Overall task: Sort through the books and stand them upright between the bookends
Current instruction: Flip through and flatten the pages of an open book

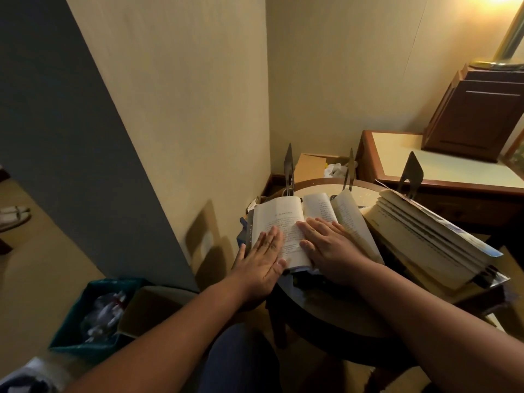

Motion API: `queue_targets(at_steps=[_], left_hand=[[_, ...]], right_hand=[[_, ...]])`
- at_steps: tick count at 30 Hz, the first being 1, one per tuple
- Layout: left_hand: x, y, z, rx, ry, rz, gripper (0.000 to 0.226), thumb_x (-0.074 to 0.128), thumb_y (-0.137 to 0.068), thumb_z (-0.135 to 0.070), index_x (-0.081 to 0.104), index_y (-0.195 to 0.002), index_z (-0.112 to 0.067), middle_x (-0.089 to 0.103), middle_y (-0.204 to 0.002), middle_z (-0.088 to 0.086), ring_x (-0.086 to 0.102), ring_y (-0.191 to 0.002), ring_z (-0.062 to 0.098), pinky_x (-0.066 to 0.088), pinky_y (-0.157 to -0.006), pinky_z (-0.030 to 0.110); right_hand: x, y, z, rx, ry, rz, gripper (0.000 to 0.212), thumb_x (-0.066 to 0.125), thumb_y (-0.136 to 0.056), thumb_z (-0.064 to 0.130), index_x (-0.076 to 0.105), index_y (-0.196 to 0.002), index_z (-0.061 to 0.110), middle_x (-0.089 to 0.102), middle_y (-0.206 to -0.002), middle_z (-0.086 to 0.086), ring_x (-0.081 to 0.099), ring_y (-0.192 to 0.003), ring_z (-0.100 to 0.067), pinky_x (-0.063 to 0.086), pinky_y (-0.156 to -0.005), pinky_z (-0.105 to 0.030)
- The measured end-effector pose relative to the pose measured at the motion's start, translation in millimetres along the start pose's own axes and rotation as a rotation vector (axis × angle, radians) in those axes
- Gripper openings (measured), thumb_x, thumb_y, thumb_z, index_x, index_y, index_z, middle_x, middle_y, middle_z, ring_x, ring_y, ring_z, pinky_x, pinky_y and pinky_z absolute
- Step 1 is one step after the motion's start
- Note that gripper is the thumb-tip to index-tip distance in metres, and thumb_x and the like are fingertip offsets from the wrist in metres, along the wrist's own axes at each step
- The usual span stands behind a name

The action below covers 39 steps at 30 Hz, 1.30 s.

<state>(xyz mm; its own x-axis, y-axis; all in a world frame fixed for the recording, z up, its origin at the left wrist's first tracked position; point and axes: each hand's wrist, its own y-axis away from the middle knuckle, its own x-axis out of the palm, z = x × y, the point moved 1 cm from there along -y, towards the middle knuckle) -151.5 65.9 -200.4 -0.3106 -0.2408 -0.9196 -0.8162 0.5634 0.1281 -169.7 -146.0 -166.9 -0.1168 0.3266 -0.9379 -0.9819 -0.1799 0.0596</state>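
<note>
Your left grip (263, 259) and right grip (326, 248) both released, palms flat on the open book (279, 215), bench (320, 181) beneath, bookends (288, 165) upright behind.

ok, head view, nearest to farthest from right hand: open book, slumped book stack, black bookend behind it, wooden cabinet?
1. open book, under the right hand
2. book stack, just right
3. black bookend, behind the stack
4. wooden cabinet, far right

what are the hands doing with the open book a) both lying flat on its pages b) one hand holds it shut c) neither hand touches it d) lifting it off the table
a: the left hand and the right hand both lie with straight fingers flat on the pages of the open book.
</note>
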Motion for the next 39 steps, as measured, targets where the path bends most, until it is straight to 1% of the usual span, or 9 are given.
queue_targets(at_steps=[5, 9, 15, 22, 25, 28, 30, 34, 39], left_hand=[[-11, -16, -4, -0.035, 0.05, 0.012, 0.062, 0.009, -0.101, -0.056, -0.02, -0.152, -0.035, -0.028, -0.158, -0.02, -0.025, -0.145, 0.007, -0.017, -0.114, 0.053], [-26, -44, -8, -0.104, 0.08, 0.006, 0.061, 0.011, -0.103, -0.052, -0.015, -0.154, -0.031, -0.02, -0.162, -0.014, -0.018, -0.148, 0.011, -0.012, -0.116, 0.055], [-44, -82, -19, -0.23, 0.203, 0.009, 0.058, 0.011, -0.105, -0.048, -0.012, -0.155, -0.029, -0.013, -0.164, -0.009, -0.01, -0.151, 0.017, -0.005, -0.121, 0.053], [-31, -89, -11, -0.18, 0.152, -0.05, 0.061, 0.01, -0.103, -0.053, -0.015, -0.154, -0.032, -0.016, -0.163, -0.009, -0.013, -0.15, 0.017, -0.013, -0.118, 0.051], [-26, -82, -1, -0.118, 0.134, -0.065, 0.066, 0.011, -0.101, -0.059, -0.016, -0.154, -0.031, -0.019, -0.163, -0.008, -0.017, -0.149, 0.014, -0.01, -0.12, 0.052], [-21, -79, 9, -0.1, 0.114, -0.061, 0.071, 0.008, -0.097, -0.064, -0.015, -0.154, -0.03, -0.019, -0.163, -0.007, -0.019, -0.149, 0.013, -0.008, -0.12, 0.052], [-20, -78, 11, -0.108, 0.113, -0.054, 0.073, 0.008, -0.095, -0.067, -0.016, -0.154, -0.031, -0.02, -0.163, -0.007, -0.019, -0.149, 0.013, -0.009, -0.12, 0.052], [-22, -78, 9, -0.112, 0.121, -0.047, 0.077, 0.007, -0.092, -0.07, -0.015, -0.155, -0.031, -0.02, -0.163, -0.007, -0.019, -0.149, 0.013, -0.011, -0.12, 0.049], [-23, -78, 11, -0.123, 0.128, -0.06, 0.078, 0.007, -0.091, -0.073, -0.014, -0.154, -0.032, -0.019, -0.163, -0.008, -0.018, -0.149, 0.013, -0.008, -0.121, 0.05]], right_hand=[[-4, 0, 2, 0.01, 0.005, 0.014, 0.059, 0.024, -0.104, 0.055, 0.009, -0.158, 0.038, 0.008, -0.167, 0.008, -0.004, -0.152, -0.012, -0.01, -0.121, -0.036], [-3, 1, 0, 0.004, -0.006, 0.015, 0.06, 0.023, -0.103, 0.056, 0.009, -0.158, 0.037, 0.008, -0.167, 0.008, -0.005, -0.152, -0.011, -0.007, -0.123, -0.04], [-1, 1, -1, 0.007, -0.026, 0.003, 0.059, 0.023, -0.103, 0.056, 0.009, -0.158, 0.038, 0.009, -0.166, 0.01, -0.006, -0.152, -0.011, -0.007, -0.124, -0.042], [-2, 0, 2, 0.008, -0.079, -0.058, 0.059, 0.028, -0.104, 0.054, 0.015, -0.158, 0.035, 0.012, -0.166, 0.01, -0.004, -0.152, -0.009, -0.01, -0.121, -0.034], [-6, 5, 2, -0.024, -0.124, -0.145, 0.058, 0.038, -0.103, 0.048, 0.024, -0.156, 0.027, 0.014, -0.165, 0.007, 0.001, -0.152, -0.011, -0.001, -0.123, -0.036], [-9, 10, 2, -0.013, -0.166, -0.202, 0.06, 0.05, -0.1, 0.041, 0.026, -0.153, 0.025, 0.009, -0.166, 0.005, 0.007, -0.152, -0.02, 0.023, -0.121, -0.048], [-13, 12, 3, 0.035, -0.175, -0.229, 0.063, 0.056, -0.097, 0.041, 0.027, -0.151, 0.024, 0.009, -0.165, 0.002, 0.016, -0.15, -0.025, 0.034, -0.116, -0.051], [-21, 14, 8, 0.059, -0.12, -0.28, 0.061, 0.059, -0.094, 0.045, 0.036, -0.145, 0.02, 0.027, -0.156, -0.001, 0.033, -0.141, -0.024, 0.044, -0.109, -0.044], [-34, 20, 9, 0.086, -0.068, -0.319, 0.056, 0.06, -0.093, 0.047, 0.045, -0.14, 0.02, 0.042, -0.147, -0.003, 0.042, -0.133, -0.023, 0.045, -0.103, -0.036]])
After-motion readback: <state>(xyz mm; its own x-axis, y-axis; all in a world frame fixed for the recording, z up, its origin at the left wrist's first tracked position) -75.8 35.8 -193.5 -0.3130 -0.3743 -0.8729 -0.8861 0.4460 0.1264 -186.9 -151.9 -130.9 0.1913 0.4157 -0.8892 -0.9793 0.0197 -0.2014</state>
